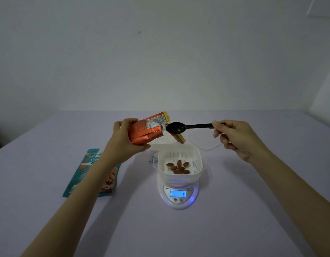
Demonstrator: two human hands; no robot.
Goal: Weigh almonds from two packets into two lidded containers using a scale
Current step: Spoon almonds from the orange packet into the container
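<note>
My left hand (126,135) is wrapped around an orange packet (145,131), fingers curled behind it and thumb under its lower edge. I have it tipped on its side, the open yellow-edged mouth pointing right and hanging above the far rim of the white basket (180,165). My right hand (234,139) pinches the end of a black spoon (186,127) between thumb and fingertips, the other fingers loosely curled. The spoon lies level, its bowl right at the mouth of the packet; I cannot tell whether it touches the foil or carries anything.

Below them, the slotted basket sits on a white scale (178,195), and a small cluster of almonds (179,167) rests on its floor. The scale's blue lit display shows a single digit that looks like a 5. Just behind the basket, partly hidden by the packet, is a white container (160,144). A clear lid (203,140) lies flat to the right of it, under my right hand. A teal packet (90,175) lies flat on the lilac worktop (179,234) to the left, partly beneath my left forearm.
</note>
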